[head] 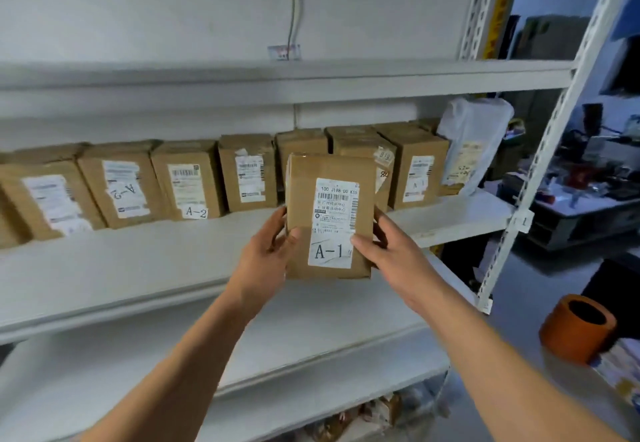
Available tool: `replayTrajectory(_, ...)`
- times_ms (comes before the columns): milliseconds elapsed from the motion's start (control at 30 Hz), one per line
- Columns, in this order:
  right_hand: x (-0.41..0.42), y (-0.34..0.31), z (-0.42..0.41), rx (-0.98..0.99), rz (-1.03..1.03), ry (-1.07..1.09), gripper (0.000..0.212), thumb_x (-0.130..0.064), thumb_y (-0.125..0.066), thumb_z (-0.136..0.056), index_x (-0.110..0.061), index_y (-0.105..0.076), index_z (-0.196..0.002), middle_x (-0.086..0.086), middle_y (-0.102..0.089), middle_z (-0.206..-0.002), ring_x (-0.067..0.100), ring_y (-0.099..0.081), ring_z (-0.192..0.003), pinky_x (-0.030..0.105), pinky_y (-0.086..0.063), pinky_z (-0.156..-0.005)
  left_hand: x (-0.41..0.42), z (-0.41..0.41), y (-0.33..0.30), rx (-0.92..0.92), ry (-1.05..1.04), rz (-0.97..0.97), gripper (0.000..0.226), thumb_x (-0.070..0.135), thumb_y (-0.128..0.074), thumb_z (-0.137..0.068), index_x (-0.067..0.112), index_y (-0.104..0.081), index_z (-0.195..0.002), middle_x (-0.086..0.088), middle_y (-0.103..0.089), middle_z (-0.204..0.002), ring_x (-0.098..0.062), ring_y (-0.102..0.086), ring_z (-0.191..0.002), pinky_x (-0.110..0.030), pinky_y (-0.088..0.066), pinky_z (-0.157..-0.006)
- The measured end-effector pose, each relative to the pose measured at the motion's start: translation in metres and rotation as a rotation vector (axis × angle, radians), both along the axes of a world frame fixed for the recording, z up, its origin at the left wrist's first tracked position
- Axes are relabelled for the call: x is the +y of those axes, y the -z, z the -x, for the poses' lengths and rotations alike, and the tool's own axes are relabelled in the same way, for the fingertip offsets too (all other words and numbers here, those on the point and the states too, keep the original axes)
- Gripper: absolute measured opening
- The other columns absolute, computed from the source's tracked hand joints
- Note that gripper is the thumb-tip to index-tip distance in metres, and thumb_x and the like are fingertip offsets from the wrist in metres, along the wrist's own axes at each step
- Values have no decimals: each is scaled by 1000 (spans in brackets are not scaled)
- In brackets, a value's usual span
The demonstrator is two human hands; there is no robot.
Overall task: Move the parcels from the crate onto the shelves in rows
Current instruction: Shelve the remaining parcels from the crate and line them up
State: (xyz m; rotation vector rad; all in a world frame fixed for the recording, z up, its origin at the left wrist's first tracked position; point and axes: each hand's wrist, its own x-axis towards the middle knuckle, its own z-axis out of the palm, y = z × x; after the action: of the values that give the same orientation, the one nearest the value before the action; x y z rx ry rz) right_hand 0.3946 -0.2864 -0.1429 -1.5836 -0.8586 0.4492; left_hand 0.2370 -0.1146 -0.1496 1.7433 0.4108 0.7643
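Note:
A brown cardboard parcel (329, 171) with a white label marked A-1 is held upright in front of the middle shelf (173, 254). My left hand (266, 254) grips its left edge with the thumb on the front. My right hand (388, 251) grips its right edge, its thumb lying across the label. Behind it a row of several brown parcels (187, 178) stands upright along the back of the shelf, with a white plastic-wrapped parcel (474, 137) at the right end. The crate is out of view.
An upper shelf (311, 74) runs above the row and a lower shelf (311, 348) below my arms. White perforated uprights (540, 151) frame the right side. An orange roll (578, 327) lies at the right, and a cluttered table (588, 196) stands beyond.

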Motion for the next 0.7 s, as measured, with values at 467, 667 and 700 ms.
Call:
replayTrajectory(467, 156, 34, -91, -142, 121, 58, 52, -19, -69, -101, -27, -52, -150, -11, -70, -134, 3, -65, -114, 28, -51, -107, 114, -77, 22, 186, -270, -72, 53, 21, -63, -98, 45, -55, -144, 11, -76, -119, 0, -74, -101, -36, -63, -90)
replayTrajectory(667, 187, 67, -126, -184, 129, 136, 58, -25, -67, -100, -39, -44, -151, -8, -71, -132, 18, -66, -121, 44, -54, -106, 124, -113, 37, 188, -275, -11, 58, 17, -59, -98, 45, -51, -148, 3, -77, -119, 1, -72, -87, -16, -54, -69)
replayTrajectory(700, 188, 66, -127, -194, 137, 156, 57, -26, -66, -100, -38, -43, -151, -6, -71, -133, 21, -66, -121, 45, -54, -105, 125, -117, 39, 192, -273, -3, 58, 18, -59, -97, 46, -51, -147, 4, -76, -119, -3, -73, -94, -20, -57, -73)
